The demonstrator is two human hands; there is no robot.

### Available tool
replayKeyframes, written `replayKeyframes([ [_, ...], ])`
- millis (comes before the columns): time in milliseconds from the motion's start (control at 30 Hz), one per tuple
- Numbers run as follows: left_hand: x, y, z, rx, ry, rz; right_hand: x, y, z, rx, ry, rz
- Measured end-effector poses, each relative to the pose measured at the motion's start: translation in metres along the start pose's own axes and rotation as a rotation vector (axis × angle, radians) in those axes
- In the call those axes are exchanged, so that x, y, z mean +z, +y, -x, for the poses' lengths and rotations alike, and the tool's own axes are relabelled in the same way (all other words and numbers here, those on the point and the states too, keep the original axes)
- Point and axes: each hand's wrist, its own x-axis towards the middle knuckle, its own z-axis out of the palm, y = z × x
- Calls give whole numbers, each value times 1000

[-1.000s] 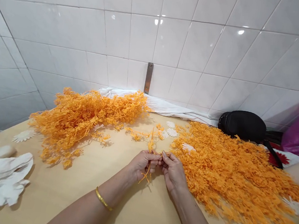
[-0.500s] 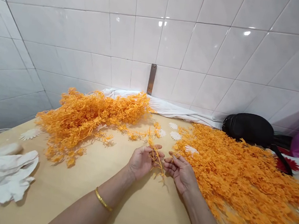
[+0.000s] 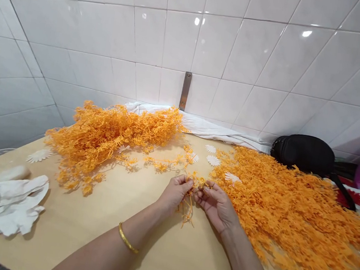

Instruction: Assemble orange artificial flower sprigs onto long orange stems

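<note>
Between both hands point(image 3: 174, 193) point(image 3: 215, 207), orange sprig point(image 3: 186, 208) (tangled)

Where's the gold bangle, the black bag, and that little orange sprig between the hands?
Gold bangle point(image 3: 127, 238), head view: point on the band's visible curve.
Black bag point(image 3: 302, 153), head view: point on its rounded side.
Orange sprig point(image 3: 186, 210), head view: point on strands hanging below the hands.

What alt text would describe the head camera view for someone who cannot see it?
The left hand, with a gold bangle, and the right hand pinch a small orange sprig over a pale wooden table, between heaps of orange sprigs; white wall tiles rise behind.
</note>
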Motion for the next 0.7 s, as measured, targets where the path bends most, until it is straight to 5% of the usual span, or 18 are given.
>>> replayKeyframes([
  [233,1,-5,-1,125,45,-158,9,0,7,6,-80,94],
  [433,8,-1,6,87,-90,-188,7,11,-1,-172,15,307],
  [567,10,1,7,84,-63,-150,2,18,-7,-278,137,511],
  [700,9,4,4,1,-132,-20,15,21,-7,-302,203,392],
])
